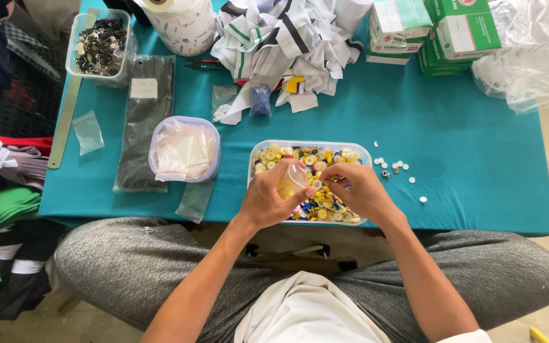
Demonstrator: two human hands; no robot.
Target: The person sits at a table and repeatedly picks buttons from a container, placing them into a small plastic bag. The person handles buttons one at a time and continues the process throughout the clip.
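A teal table is filling most of the view, with the person's grey-trousered knees tucked under its near edge. At the far side a heap of white, black and green cloth scraps is lying beside a stack of green and white boxes, with crumpled clear plastic spreading off the right corner. A long dark flat packet is lying on the left part of the table, next to a metal ruler at the edge, and a clear tub of dark metal parts is standing beyond them. A round lidded tub of small clear bags is sitting just beside the packet. Near the front edge, a rectangular clear tray is holding a mass of yellow, white and blue buttons. The left hand is hovering over the tray's left half, its fingers pinching a small clear bag that is showing yellow buttons inside. The right hand is resting over the tray's right half, fingertips curled narrowly together at the button pile right beside the bag's mouth; whether it is gripping a button cannot be made out. A few loose white buttons are lying scattered on the cloth right of the tray.
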